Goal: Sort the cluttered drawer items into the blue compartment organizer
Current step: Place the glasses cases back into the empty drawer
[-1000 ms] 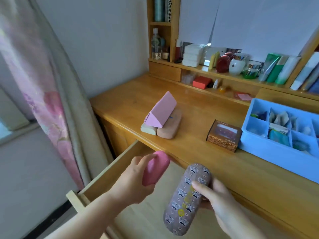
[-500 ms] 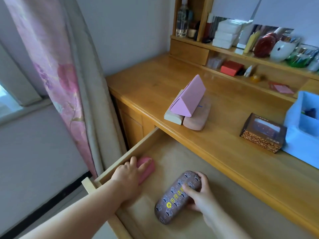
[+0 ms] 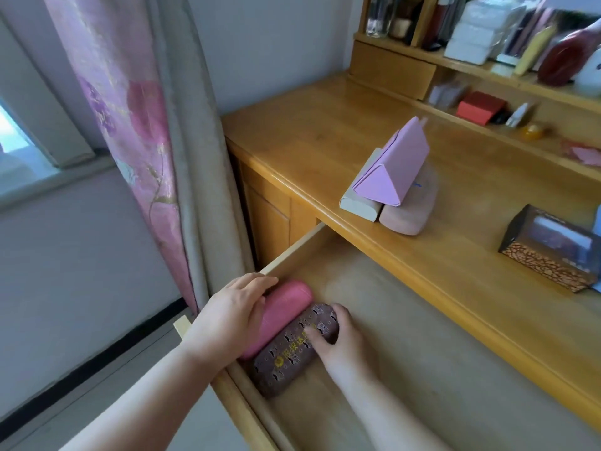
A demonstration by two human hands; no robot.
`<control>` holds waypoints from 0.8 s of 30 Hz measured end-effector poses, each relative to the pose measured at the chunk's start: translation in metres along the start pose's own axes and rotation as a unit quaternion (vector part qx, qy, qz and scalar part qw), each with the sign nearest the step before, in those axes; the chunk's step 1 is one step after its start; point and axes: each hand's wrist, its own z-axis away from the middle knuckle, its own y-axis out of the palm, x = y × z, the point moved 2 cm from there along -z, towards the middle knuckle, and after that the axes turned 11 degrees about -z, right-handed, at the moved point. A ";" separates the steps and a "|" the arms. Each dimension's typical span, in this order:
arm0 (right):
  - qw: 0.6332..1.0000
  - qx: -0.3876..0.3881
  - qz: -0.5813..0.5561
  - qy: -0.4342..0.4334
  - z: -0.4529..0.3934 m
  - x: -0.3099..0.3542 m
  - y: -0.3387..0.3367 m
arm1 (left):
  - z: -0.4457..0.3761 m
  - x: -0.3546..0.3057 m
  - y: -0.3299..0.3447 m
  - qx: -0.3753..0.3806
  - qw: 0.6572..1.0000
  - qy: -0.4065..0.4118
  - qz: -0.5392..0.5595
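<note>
The wooden drawer (image 3: 422,336) is pulled open below the desk. Two glasses cases lie side by side against its left wall. My left hand (image 3: 231,314) lies over the pink case (image 3: 286,307), fingers curved round its far side. Beside it, my right hand (image 3: 344,343) holds the brown patterned case (image 3: 286,362), thumb on top and fingers round its upper end. Only a sliver of the blue organizer (image 3: 597,219) shows at the right edge.
On the desk top (image 3: 325,141) a pink triangular case (image 3: 393,167) leans on a grey case (image 3: 357,203) and a beige case (image 3: 409,216). A brown patterned box (image 3: 549,252) stands to the right. Shelves with boxes and bottles run along the back. A curtain (image 3: 140,125) hangs left.
Both hands came down from above the drawer and set the two cases on its floor. The brown case slid left until it lies against the pink one. My view turned left.
</note>
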 end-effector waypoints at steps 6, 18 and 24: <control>0.987 0.117 -0.065 0.087 -0.007 0.008 0.006 | 0.003 -0.005 -0.008 -0.020 1.000 0.014 -0.020; 0.959 -0.204 -0.059 -0.186 -0.031 0.131 -0.169 | 0.005 -0.009 -0.012 -0.003 0.999 -0.014 -0.043; 0.991 -0.090 0.089 -0.037 -0.076 0.128 -0.156 | 0.003 -0.009 -0.012 -0.010 0.999 -0.029 -0.043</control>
